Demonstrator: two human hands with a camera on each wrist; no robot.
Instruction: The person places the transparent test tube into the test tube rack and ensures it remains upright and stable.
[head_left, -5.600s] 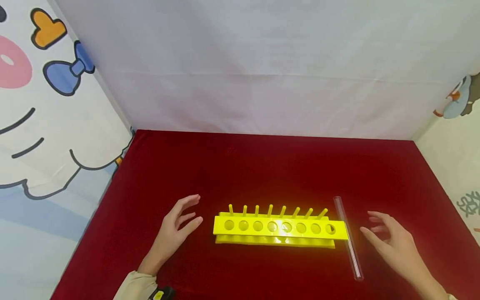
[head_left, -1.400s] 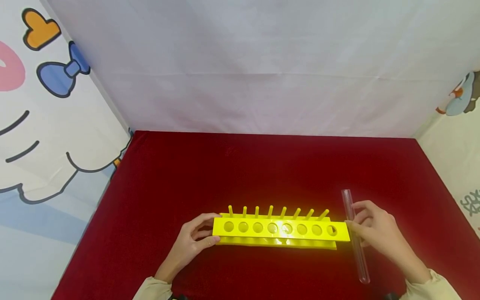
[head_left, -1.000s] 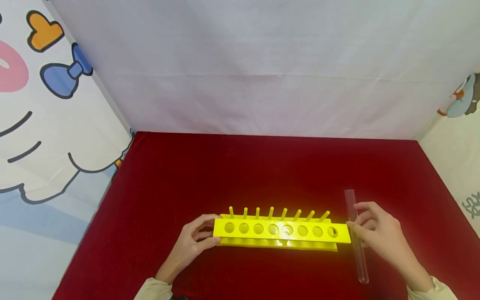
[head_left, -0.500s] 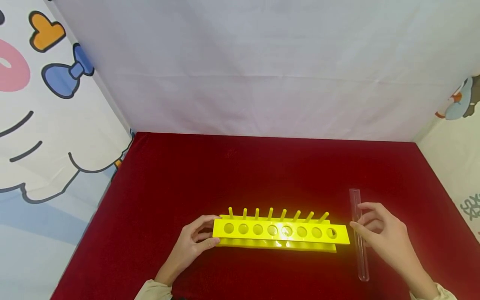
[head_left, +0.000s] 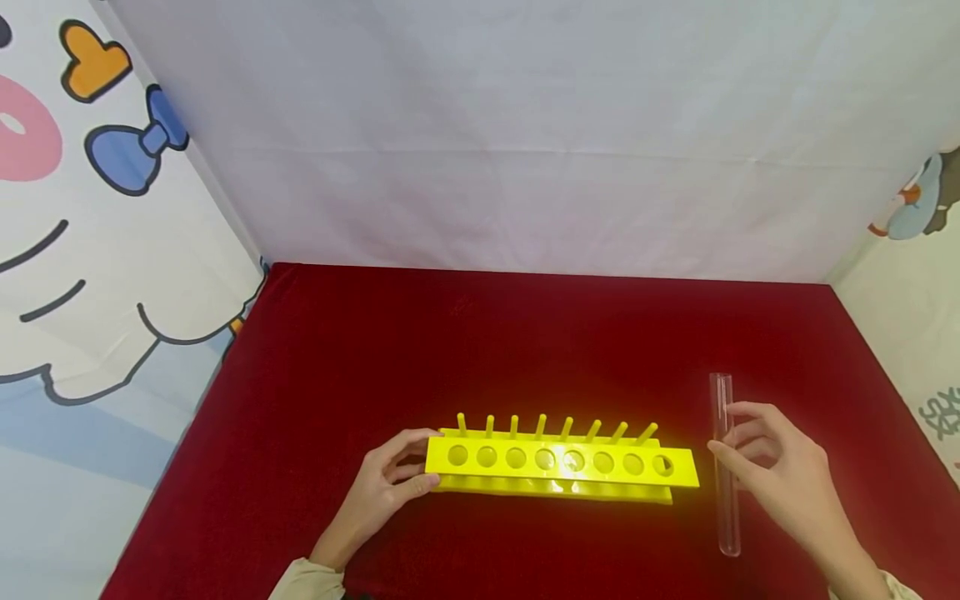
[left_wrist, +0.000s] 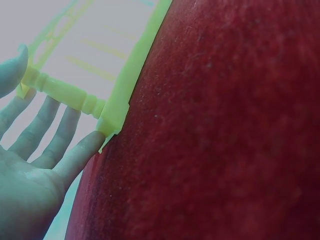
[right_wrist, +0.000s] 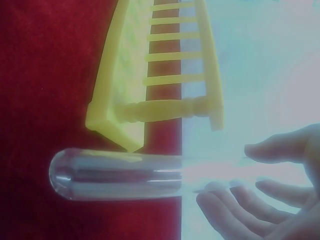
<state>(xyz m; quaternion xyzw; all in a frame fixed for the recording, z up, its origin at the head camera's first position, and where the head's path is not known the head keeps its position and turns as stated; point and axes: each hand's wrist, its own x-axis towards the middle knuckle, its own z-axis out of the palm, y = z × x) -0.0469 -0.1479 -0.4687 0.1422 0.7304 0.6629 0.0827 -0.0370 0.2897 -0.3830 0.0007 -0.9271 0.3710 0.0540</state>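
A yellow test tube rack (head_left: 559,461) stands on red cloth, a row of holes along its top and several pegs behind. My left hand (head_left: 375,487) holds its left end, thumb in front and fingers behind; the left wrist view has the fingertips against the end post (left_wrist: 62,94). To the right of the rack, my right hand (head_left: 795,479) pinches a clear glass test tube (head_left: 727,521) between thumb and fingers, its open mouth up. In the right wrist view the tube's rounded bottom (right_wrist: 62,174) points down beside the rack's right end post (right_wrist: 160,110).
Red cloth (head_left: 480,350) covers the table around and behind the rack. A pale fabric wall (head_left: 525,150) rises at the back edge. Printed cartoon panels flank the table, the left panel (head_left: 90,333) being the larger in view.
My left hand has come to the rack's end and stays there. My right hand took hold of the tube, which lay by the rack; it has shifted right and turned straighter, apart from the rack.
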